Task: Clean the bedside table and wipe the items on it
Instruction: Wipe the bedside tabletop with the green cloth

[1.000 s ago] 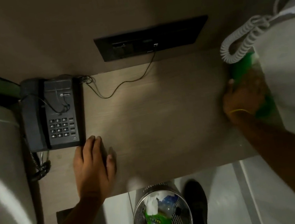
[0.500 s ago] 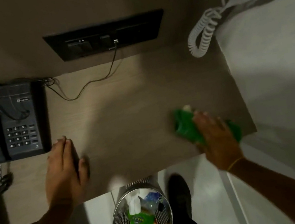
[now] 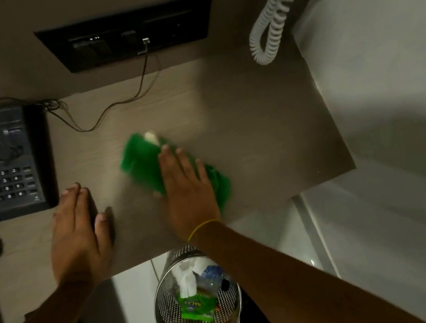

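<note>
The wooden bedside table fills the middle of the view. A green cloth lies flat on it near the centre, and my right hand presses down on the cloth with the fingers spread. My left hand rests flat on the tabletop near the front edge, holding nothing. A black desk telephone sits at the table's left end, just beyond my left fingertips. Its thin cable runs across the table up to the wall panel.
A black socket panel is set in the wall behind the table. A white coiled cord hangs at the right rear corner. A metal mesh waste bin with rubbish stands on the floor below the front edge. White bedding lies on the right.
My right hand has swept the green cloth from the table's right edge leftward to the centre. My left hand has stayed flat near the telephone.
</note>
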